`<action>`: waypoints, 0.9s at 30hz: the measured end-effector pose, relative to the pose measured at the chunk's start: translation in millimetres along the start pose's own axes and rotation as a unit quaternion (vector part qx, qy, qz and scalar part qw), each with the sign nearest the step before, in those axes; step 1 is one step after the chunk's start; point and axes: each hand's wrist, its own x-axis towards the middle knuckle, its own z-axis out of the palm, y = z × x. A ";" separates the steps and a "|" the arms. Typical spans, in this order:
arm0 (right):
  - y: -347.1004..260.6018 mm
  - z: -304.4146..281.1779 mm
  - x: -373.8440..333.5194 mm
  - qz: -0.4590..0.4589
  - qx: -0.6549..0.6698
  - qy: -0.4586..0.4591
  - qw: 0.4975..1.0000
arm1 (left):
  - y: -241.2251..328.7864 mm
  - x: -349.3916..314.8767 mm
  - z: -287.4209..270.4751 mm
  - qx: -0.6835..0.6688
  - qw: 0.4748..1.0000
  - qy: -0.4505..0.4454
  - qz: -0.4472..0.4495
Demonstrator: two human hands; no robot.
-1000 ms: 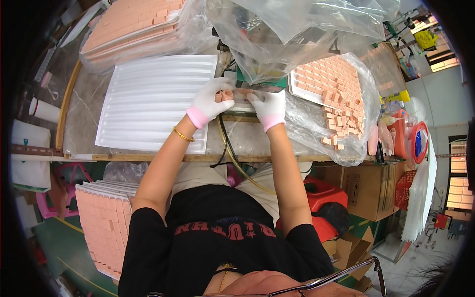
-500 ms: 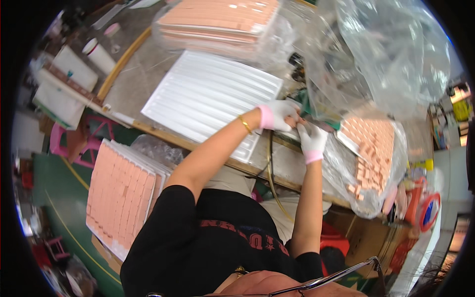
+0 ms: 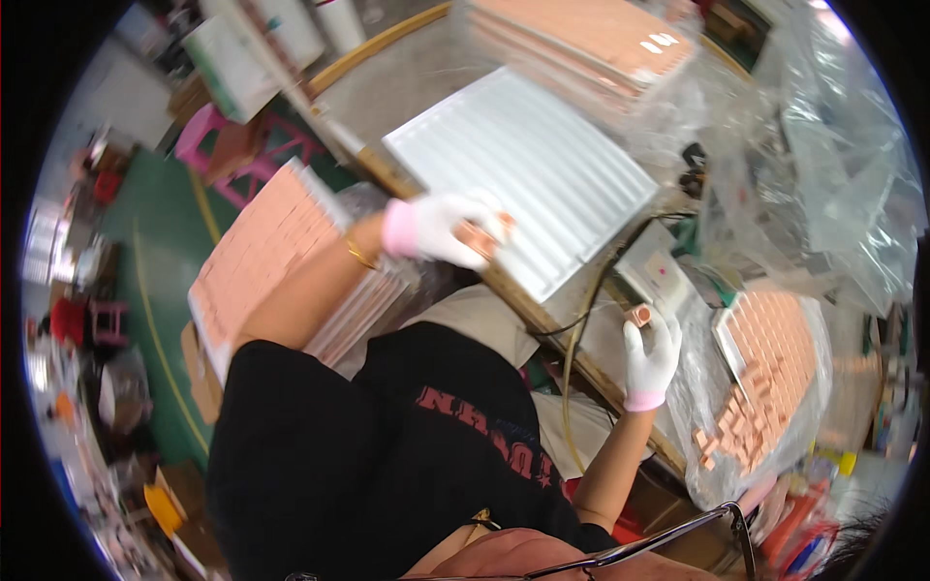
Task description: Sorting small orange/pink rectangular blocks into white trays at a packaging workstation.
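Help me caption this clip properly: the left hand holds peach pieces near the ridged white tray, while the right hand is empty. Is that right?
Not quite: the right hand is not empty; the head view shows it holding a single peach piece at its fingertips. The left hand does hold peach pieces near the ridged white tray.

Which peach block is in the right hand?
The lone block pinched by the right hand; the others are in the left hand or on and around trays.

Glossy plastic sheeting [image 3: 857,160], matt blocks [image 3: 744,426]
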 end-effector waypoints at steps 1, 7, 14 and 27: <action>-1.0 7.1 -9.6 -0.013 0.016 -0.010 1.000 | 8.3 -34.5 -20.1 0.068 0.996 0.032 -0.039; 18.4 17.1 -37.0 -0.050 0.097 -0.052 0.993 | 84.1 -250.3 -65.7 0.400 0.830 0.147 -0.360; 29.1 18.7 -39.8 0.029 0.151 -0.087 0.984 | 92.6 -393.2 4.2 0.387 0.637 0.085 -0.661; 21.2 19.0 -42.6 0.061 0.129 -0.077 0.987 | 70.2 -432.7 6.3 0.362 0.707 0.153 -0.588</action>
